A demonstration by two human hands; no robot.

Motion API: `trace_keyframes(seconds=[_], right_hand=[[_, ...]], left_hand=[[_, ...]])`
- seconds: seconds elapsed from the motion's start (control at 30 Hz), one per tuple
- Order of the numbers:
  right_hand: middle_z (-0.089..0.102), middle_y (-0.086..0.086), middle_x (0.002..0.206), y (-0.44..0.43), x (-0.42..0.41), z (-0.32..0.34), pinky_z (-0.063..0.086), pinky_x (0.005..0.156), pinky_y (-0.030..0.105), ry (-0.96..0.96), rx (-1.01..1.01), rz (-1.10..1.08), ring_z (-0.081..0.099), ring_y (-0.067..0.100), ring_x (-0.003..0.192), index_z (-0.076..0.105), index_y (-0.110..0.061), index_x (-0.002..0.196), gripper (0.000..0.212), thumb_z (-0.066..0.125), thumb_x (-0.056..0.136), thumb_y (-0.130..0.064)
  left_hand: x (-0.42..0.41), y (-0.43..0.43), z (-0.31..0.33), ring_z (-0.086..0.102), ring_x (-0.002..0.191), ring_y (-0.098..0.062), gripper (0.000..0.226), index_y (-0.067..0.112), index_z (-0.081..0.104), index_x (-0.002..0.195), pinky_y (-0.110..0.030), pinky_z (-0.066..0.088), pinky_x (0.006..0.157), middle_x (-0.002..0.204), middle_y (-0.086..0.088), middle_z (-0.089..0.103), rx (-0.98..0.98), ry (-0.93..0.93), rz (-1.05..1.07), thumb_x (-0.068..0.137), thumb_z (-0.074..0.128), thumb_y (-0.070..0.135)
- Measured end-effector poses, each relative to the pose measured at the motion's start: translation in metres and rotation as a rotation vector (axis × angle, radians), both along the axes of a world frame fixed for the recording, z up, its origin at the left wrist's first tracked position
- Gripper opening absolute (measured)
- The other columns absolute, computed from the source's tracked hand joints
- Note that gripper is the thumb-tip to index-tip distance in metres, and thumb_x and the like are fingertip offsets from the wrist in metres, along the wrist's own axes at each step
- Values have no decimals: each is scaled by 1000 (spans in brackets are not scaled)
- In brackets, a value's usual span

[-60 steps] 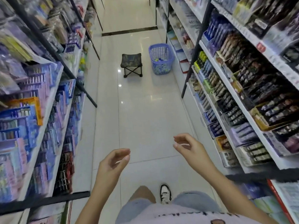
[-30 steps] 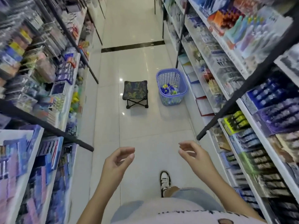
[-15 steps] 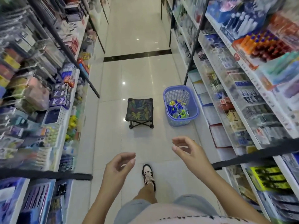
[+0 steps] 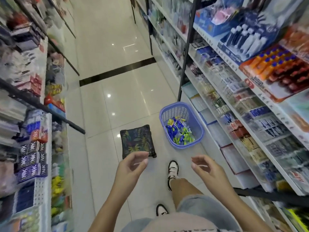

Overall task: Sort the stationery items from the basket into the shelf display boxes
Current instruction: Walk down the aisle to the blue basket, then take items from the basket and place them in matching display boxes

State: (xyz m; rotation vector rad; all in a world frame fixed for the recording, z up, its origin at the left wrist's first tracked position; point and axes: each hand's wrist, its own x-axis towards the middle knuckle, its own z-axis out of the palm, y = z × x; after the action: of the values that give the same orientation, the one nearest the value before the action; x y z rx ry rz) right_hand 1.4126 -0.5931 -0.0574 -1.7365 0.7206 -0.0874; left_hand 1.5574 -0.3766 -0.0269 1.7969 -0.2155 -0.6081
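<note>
Head camera, looking down an aisle: the left hand (image 4: 129,166) is held out in front of the body with its fingers loosely curled and its thumb apart from them, holding nothing. The right hand (image 4: 207,171) is level with it and well apart from it, also with relaxed, half-curled fingers and nothing between them. Neither hand touches anything.

Between and below the hands, a white and black shoe (image 4: 173,169) is planted on the glossy pale floor (image 4: 117,101), with a second shoe (image 4: 161,210) nearer the body.

Just beyond the left hand stands a small folding stool (image 4: 137,139) with a dark leaf-print seat; the fingertips overlap its near edge in the picture. To the stool's right, beyond the right hand, a blue plastic basket (image 4: 175,111) sits on the floor close against the foot of the right shelving (image 4: 222,101). The stationery items (image 4: 179,133), small blue, yellow and green packets, lie heaped in its bottom.

The right shelving carries rows of display boxes (image 4: 250,101), blurred. The left shelving (image 4: 41,148) holds stacked boxes marked INK (image 4: 31,158). A black stripe (image 4: 117,71) crosses the floor farther on.
</note>
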Motion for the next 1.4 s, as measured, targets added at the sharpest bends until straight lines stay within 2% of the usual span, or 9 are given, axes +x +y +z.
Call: trace_keyframes(seconds=[0.13,0.33,0.47,0.67,0.8,0.9,1.03,1.3,1.4], right_hand=[[67,-14,100,-45,96,-1,49,85,22,-85,-2,-59,63,0,93,63,-30,99,19,66,86,-17],[65,-12,105,-129,199,4,49,86,22,-62,2,-108,61,4,98,62,-29,101,15,63,89,-21],[65,-16,103,-172,231,4,46,79,8,-40,-17,-206,59,-5,93,63,-27,102,14,63,89,-21],[66,-14,100,-199,263,-9,45,76,6,34,-6,-394,60,-7,89,62,-26,98,15,65,88,-16],[65,-7,98,-208,295,-31,46,77,8,95,13,-538,61,4,91,63,-17,98,13,65,87,-12],[65,-3,95,-215,319,-67,47,76,13,163,5,-661,62,11,90,63,-15,99,13,66,86,-11],[66,3,100,-222,342,-152,51,84,30,321,0,-801,63,16,91,63,-11,104,19,66,87,-19],[55,12,129,-226,338,-362,43,93,29,666,132,-802,55,26,115,51,-11,129,43,60,91,-28],[51,15,134,-231,328,-443,42,94,30,741,171,-818,52,29,119,46,-11,134,49,60,90,-28]], left_hand=[[71,-37,-14,67,92,-9,14,14,71,95,-19,51,80,96,4,73,34,14,-7,86,66,5],[186,-125,-6,68,89,-10,13,15,71,95,-21,55,75,95,5,74,35,-1,-71,87,66,7],[252,-188,5,68,89,-7,13,14,71,96,-13,51,75,96,5,73,11,-47,-189,87,66,7],[329,-266,0,67,88,-5,14,17,71,94,-11,48,73,97,5,73,-21,-45,-419,86,66,6],[381,-313,-30,68,84,-4,15,21,71,92,-12,49,69,95,9,73,3,-6,-583,86,67,8],[419,-350,-78,68,84,-10,16,22,70,92,-17,50,70,94,6,73,65,22,-752,85,68,8],[459,-399,-164,68,90,-10,14,22,69,97,-22,53,78,97,7,72,158,-2,-1040,87,68,12],[456,-460,-382,63,89,-7,15,15,66,101,-15,50,77,93,8,66,354,-81,-1351,86,67,12],[446,-473,-480,63,88,-11,16,10,64,103,-25,52,84,92,4,66,420,-131,-1468,87,66,13]])
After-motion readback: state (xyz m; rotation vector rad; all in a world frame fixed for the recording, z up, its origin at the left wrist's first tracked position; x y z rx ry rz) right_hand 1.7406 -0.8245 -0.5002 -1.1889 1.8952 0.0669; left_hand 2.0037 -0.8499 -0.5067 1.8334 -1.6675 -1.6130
